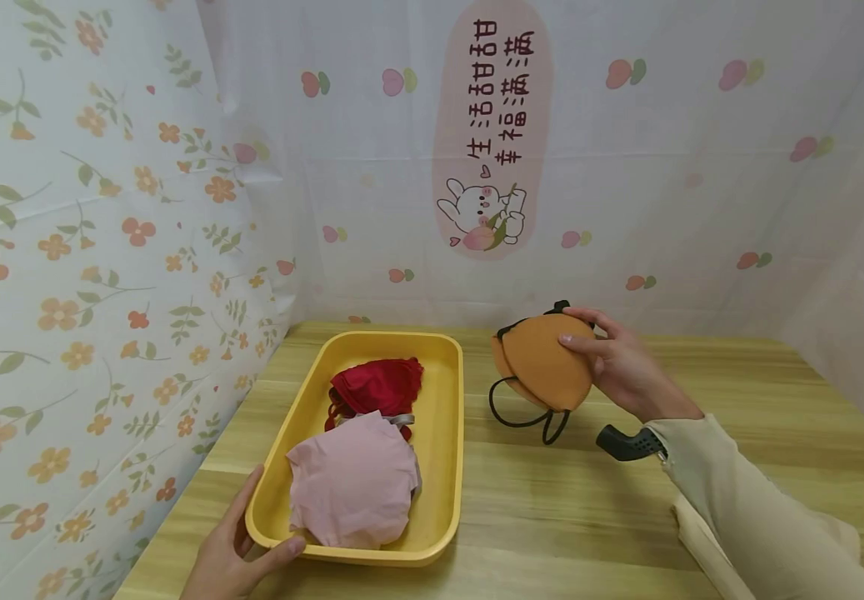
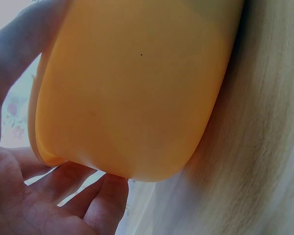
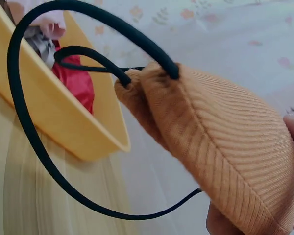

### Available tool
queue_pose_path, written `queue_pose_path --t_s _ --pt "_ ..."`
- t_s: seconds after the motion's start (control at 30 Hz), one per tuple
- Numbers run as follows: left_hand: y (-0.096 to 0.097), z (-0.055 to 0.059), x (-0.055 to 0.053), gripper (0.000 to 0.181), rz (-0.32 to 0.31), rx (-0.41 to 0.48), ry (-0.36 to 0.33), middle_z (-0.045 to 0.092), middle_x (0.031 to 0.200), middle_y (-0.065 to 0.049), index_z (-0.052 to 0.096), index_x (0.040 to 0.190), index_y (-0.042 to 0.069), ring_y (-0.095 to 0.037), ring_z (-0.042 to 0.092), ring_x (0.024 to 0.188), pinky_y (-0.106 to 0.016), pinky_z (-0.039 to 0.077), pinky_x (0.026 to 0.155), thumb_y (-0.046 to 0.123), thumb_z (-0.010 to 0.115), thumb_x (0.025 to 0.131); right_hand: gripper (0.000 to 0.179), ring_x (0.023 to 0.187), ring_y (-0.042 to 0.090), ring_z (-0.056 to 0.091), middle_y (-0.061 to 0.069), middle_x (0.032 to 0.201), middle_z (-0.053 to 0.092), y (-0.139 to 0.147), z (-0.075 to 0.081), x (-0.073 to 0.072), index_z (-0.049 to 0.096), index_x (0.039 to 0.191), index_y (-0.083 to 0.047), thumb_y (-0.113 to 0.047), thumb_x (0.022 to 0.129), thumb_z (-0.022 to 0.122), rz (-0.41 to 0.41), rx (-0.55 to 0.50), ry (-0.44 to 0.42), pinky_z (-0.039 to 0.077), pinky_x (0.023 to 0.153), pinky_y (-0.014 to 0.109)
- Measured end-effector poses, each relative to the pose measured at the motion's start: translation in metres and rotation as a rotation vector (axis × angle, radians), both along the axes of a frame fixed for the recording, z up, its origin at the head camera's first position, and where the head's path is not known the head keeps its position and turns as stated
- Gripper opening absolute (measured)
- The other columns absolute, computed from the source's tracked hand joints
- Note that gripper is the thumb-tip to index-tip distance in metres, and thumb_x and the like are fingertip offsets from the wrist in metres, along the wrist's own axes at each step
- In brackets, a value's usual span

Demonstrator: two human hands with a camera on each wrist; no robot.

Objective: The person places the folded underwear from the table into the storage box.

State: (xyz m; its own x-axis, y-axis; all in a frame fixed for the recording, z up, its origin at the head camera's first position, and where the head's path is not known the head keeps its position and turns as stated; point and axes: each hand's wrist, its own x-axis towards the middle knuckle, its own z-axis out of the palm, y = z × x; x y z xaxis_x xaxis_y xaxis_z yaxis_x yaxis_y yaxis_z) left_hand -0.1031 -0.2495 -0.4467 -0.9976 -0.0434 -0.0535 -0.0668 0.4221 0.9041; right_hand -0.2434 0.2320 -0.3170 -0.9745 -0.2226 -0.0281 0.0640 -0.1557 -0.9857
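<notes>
My right hand (image 1: 630, 375) holds up an orange ribbed bikini top (image 1: 544, 358) above the table, to the right of the yellow tray (image 1: 458, 433). The thumb presses on a cup and the other fingers are mostly behind it. Black cord loops (image 3: 27, 127) hang from the cups. At the tray's near left corner my left hand (image 1: 232, 554) grips the rim, its thumb on the near edge and fingers along the outer side. Inside the tray lies a pale pink cloth piece (image 1: 357, 483) in front of a dark red garment (image 1: 379, 385). A grey strip (image 1: 403, 419) shows between them.
The wood-grain table (image 1: 551, 508) reaches back to a printed white curtain (image 1: 372, 200). Flowered cloth (image 1: 102, 333) hangs close along the left side. A dark curved piece (image 1: 626, 443) sticks out near the right sleeve (image 1: 746, 500).
</notes>
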Motion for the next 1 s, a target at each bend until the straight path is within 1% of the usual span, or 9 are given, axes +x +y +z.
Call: queue_pose_path --t_s 0.27,0.43,0.53,0.7,0.9,1.0 --pt "0.000 0.001 0.000 0.104 0.002 0.002 0.006 0.024 0.164 -0.026 0.012 0.163 0.017 0.028 0.037 0.109 -0.001 0.041 0.092 0.022 0.080 0.085 0.057 0.105 0.005 0.061 -0.006 0.137 0.041 -0.027 -0.002 -0.003 0.036 0.149 -0.015 -0.012 0.099 0.063 0.017 -0.024 -0.005 0.057 0.083 0.021" --pt "0.000 0.000 0.000 0.104 0.002 -0.006 0.011 0.025 0.163 -0.026 0.012 0.163 0.016 0.028 0.037 0.109 -0.001 0.040 0.092 0.022 0.080 0.085 0.064 0.108 0.006 0.060 -0.002 0.141 0.040 -0.043 -0.004 -0.007 0.032 0.154 -0.014 -0.005 0.098 0.062 0.025 -0.030 -0.015 0.057 0.085 0.020" --pt "0.000 -0.001 0.000 0.104 0.001 -0.009 0.015 0.025 0.163 -0.026 0.012 0.163 0.016 0.028 0.037 0.109 0.000 0.040 0.092 0.022 0.080 0.085 0.068 0.111 0.007 0.058 0.003 0.149 0.036 -0.052 -0.007 -0.011 0.028 0.157 -0.013 0.000 0.098 0.059 0.034 -0.032 -0.018 0.057 0.086 0.020" --pt "0.000 -0.001 0.000 0.104 0.004 -0.012 0.009 0.025 0.164 -0.025 0.012 0.164 0.018 0.029 0.036 0.109 0.000 0.040 0.092 0.024 0.080 0.086 0.072 0.116 0.009 0.056 0.012 0.160 0.026 -0.067 -0.012 -0.017 0.024 0.159 -0.012 0.007 0.097 0.054 0.056 -0.050 -0.016 0.056 0.086 0.020" --pt "0.000 -0.002 0.000 0.104 0.004 -0.009 0.010 0.024 0.164 -0.025 0.012 0.164 0.019 0.029 0.036 0.109 0.001 0.039 0.092 0.023 0.080 0.086 0.072 0.115 0.009 0.057 0.010 0.161 0.026 -0.081 -0.021 -0.022 0.025 0.159 -0.012 0.009 0.096 0.052 0.049 -0.090 -0.031 0.055 0.082 0.019" --pt "0.000 -0.002 0.000 0.104 0.004 -0.011 0.004 0.024 0.164 -0.025 0.011 0.164 0.019 0.029 0.036 0.109 0.000 0.040 0.092 0.024 0.080 0.086 0.072 0.119 0.011 0.055 0.010 0.161 0.027 -0.087 -0.027 -0.026 0.025 0.159 -0.012 0.009 0.096 0.052 0.032 -0.112 -0.038 0.055 0.082 0.019"
